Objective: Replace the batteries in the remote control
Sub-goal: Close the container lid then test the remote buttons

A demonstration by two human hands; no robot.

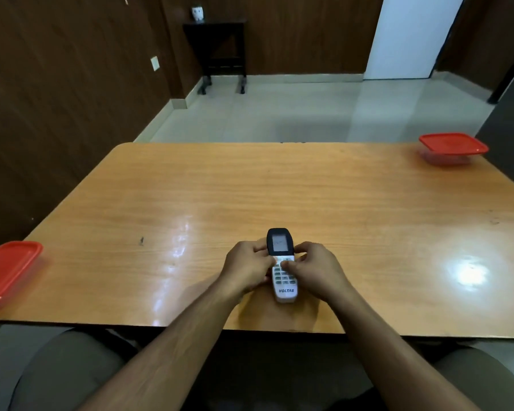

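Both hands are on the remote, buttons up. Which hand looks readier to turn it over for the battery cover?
Probably the left hand: it grips the remote along its side, while the right hand has its thumb on the buttons.

the remote control [281, 264] lies near the front edge of the worktop [279, 188], between the left hand [245, 269] and right hand [316, 269]. one lidded container [8, 271] sits at the left edge, another container [453, 148] at the far right corner.
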